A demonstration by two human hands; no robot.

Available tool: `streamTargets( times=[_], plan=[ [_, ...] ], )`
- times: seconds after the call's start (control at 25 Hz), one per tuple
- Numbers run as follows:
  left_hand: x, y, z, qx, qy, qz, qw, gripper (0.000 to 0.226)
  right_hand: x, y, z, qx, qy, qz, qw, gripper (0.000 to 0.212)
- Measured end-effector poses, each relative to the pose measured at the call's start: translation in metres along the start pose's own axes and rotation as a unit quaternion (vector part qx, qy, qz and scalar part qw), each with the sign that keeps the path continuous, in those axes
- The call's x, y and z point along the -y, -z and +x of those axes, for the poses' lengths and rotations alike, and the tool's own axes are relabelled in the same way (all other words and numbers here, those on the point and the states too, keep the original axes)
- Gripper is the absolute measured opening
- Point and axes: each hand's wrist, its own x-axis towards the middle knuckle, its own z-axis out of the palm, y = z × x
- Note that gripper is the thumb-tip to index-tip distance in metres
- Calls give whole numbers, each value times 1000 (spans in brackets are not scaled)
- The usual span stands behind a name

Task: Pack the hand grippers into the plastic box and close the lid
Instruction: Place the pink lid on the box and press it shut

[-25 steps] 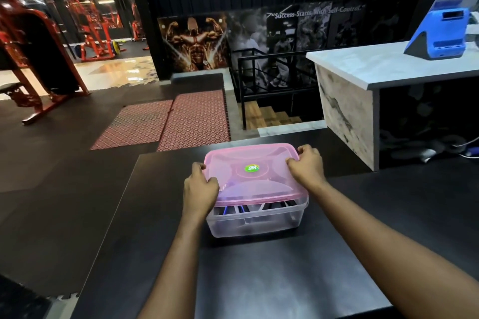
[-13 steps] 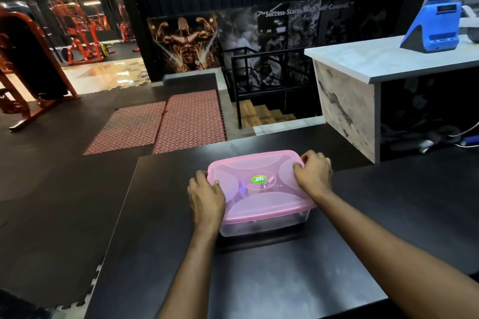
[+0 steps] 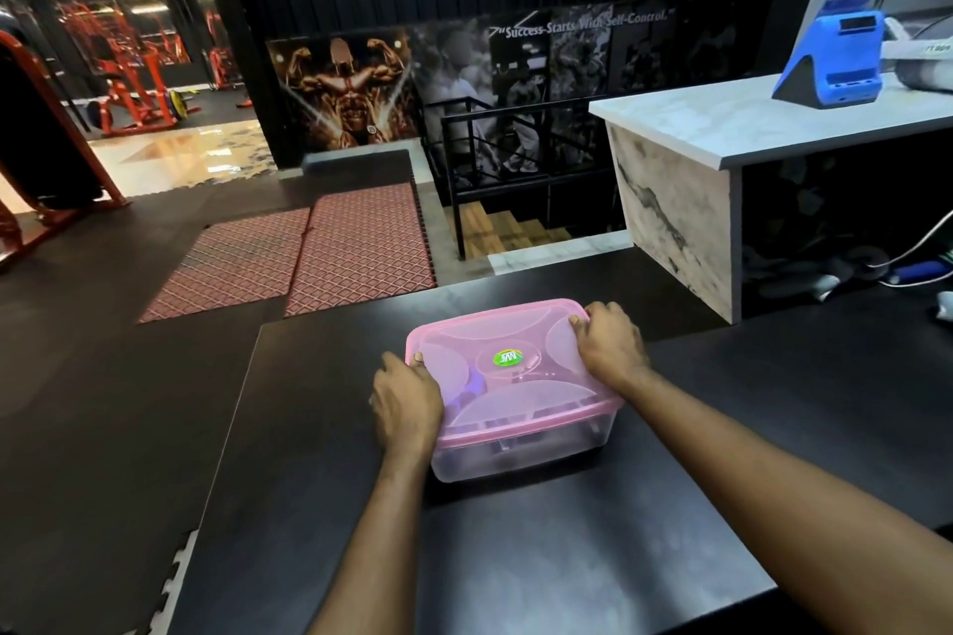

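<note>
Translucent pink plastic lid (image 3: 508,366) now sits flat on the clear plastic box (image 3: 521,451); front gap's gone. Left hand (image 3: 405,402) and right hand (image 3: 611,343) are clamped on its edges, so it's basically closed.

box (image 3: 521,449) on table (image 3: 567,557) | lid (image 3: 505,366) on box | counter (image 3: 763,124) behind-right

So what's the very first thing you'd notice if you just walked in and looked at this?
The pink lid on the clear plastic box, mid-table, with the left hand and right hand pressing its two ends. Then the red gym machine far left and the blue device on the marble counter.
</note>
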Motion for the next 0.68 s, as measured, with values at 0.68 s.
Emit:
streamTargets(
  times=[0.68],
  plan=[
    [-28, -15, 60, 120, -179, 104, 971, 35, 5, -5, 36, 118, 79, 9, 990, 38]
  ],
)
